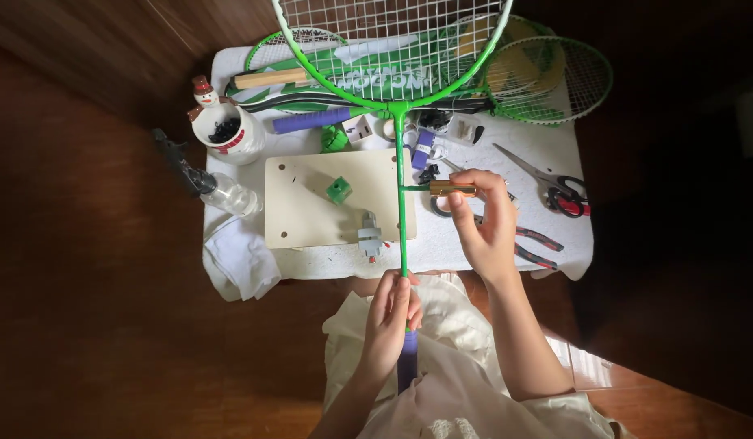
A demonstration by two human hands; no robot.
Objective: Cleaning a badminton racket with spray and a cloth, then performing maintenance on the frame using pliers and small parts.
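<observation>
Left hand [392, 317] wrapped round purple grip [407, 366] of green racket [402, 195]; right hand [483, 223] pinching brass tool [452, 189] against shaft.

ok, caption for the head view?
Left hand grips green racket handle; right hand holds gold tube against its shaft.

The person shows in the lower middle of the frame, dressed in a loose cream-white garment of light, slightly crumpled fabric that fills the bottom centre and spreads toward the lower right. A patch of lacy or embroidered trim sits at the very bottom edge. Both forearms are bare, with no sleeves reaching them. The left hand [390, 319] and the right hand [483, 228] carry no rings, watch or gloves; the fingernails look short and unpainted.
</observation>
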